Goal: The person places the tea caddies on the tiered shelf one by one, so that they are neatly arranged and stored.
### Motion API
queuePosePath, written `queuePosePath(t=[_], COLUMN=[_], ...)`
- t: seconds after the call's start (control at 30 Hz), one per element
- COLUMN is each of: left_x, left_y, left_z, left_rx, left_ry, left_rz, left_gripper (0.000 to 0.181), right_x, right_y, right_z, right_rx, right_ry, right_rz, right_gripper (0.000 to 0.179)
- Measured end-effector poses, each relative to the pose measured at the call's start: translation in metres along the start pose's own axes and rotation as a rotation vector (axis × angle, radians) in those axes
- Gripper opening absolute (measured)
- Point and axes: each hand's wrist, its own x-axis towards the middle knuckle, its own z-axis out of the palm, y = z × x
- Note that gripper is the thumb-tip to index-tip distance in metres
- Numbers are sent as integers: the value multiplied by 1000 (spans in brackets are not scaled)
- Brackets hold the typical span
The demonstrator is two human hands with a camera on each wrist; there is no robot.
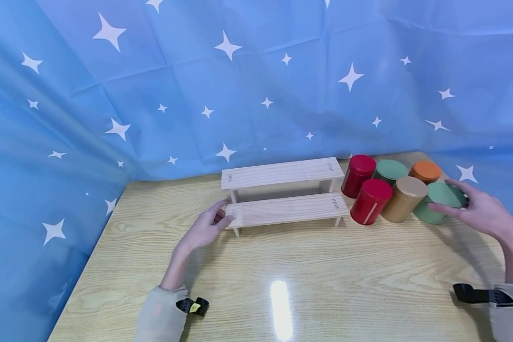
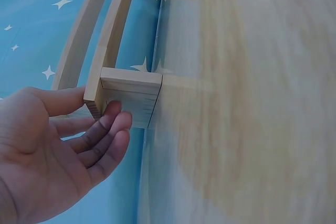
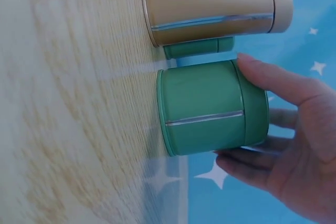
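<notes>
A two-step wooden shelf [image 1: 286, 209] stands on the table. At the left end of its lower board is my left hand [image 1: 207, 225], thumb on the front edge and other fingers bent around the end. In the left wrist view, the left hand [image 2: 63, 145] pinches the board's corner [image 2: 94, 95]. My right hand [image 1: 485, 209] holds a short green tin [image 1: 432, 213] around its lid at the right of a group of tins. The right wrist view shows the thumb and fingers of the right hand [image 3: 304, 140] on opposite sides of the upright green tin [image 3: 205, 108].
Beside the held tin stand a gold tin [image 1: 403, 199], two red tins [image 1: 369, 202], an orange-lidded tin [image 1: 426, 171] and another green tin [image 1: 391, 170]. A blue curtain with white stars [image 1: 256, 85] hangs behind the wood-grain table [image 1: 346, 285].
</notes>
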Motion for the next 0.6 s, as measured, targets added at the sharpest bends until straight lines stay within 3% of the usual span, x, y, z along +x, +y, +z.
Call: queuePosePath(t=[0.33,0.6], left_x=[-1,0], left_y=[-1,-2], left_z=[0,0], left_rx=[-61,-74], left_ry=[-10,0], left_rz=[18,7], left_gripper=[56,52], right_x=[-4,-6], right_y=[-5,-16], right_z=[0,-6], right_rx=[-2,29], right_ry=[109,269], right_rz=[49,30], right_gripper=[96,84])
